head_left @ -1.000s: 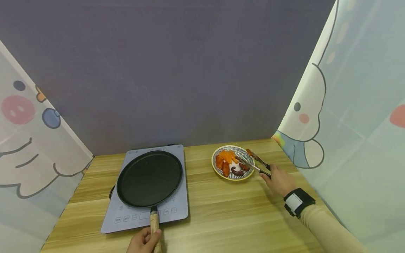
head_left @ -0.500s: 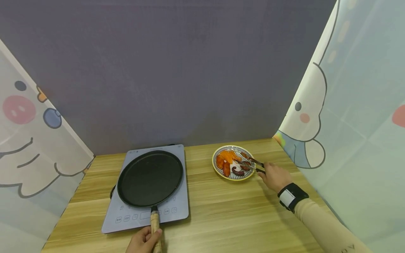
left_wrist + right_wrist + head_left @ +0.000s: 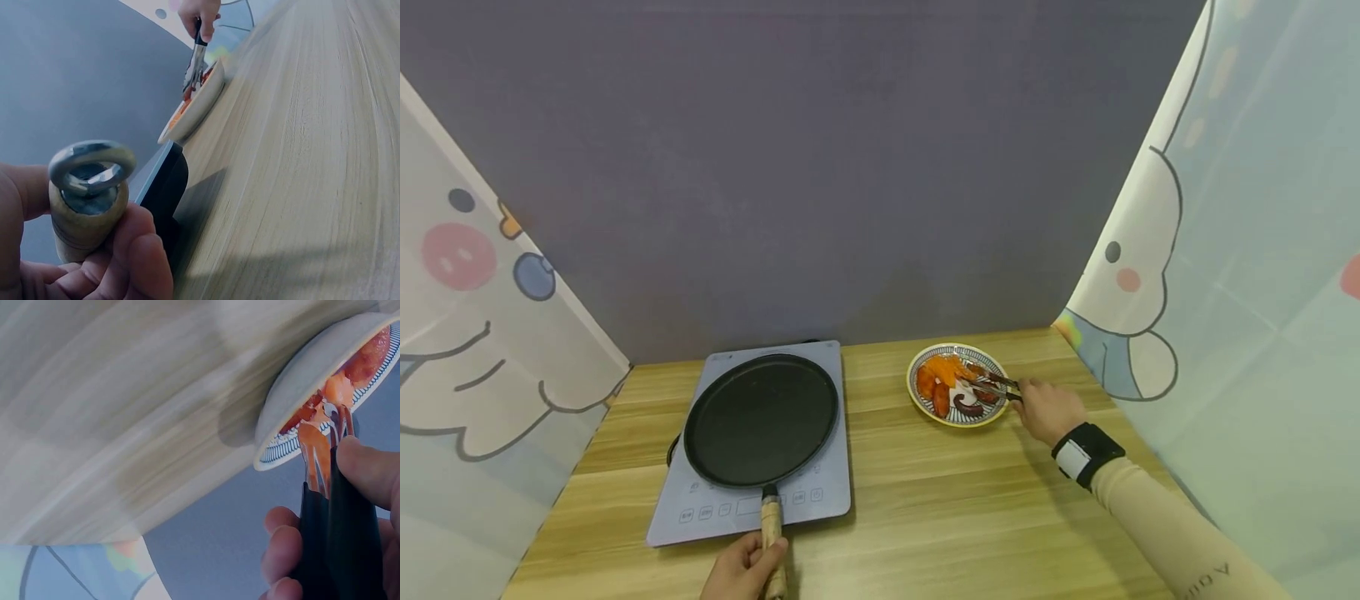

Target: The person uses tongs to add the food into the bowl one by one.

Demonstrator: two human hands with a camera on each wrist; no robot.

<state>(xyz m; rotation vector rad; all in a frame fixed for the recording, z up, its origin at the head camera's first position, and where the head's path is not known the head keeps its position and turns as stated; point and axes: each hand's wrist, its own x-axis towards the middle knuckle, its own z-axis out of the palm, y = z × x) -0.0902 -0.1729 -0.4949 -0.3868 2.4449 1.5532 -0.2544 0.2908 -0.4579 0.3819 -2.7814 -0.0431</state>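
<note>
the flat black frying pan (image 3: 762, 421) is set on the induction cooktop (image 3: 838, 479), its wooden handle (image 3: 771, 521) gripped by the left hand (image 3: 743, 568); rigidity and fair weight are suggested. black-handled tongs (image 3: 353, 531) are held by the right hand (image 3: 1051, 410), tips over the patterned plate (image 3: 306, 372). the food pieces (image 3: 942, 400) on it look soft, slippery, best pinched mid-length. whether one is clamped cannot be told; the left hand is partly cropped.

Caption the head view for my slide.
Left hand grips the wooden handle of a frying pan on an induction cooktop; right hand holds tongs over a patterned plate of food.
</note>
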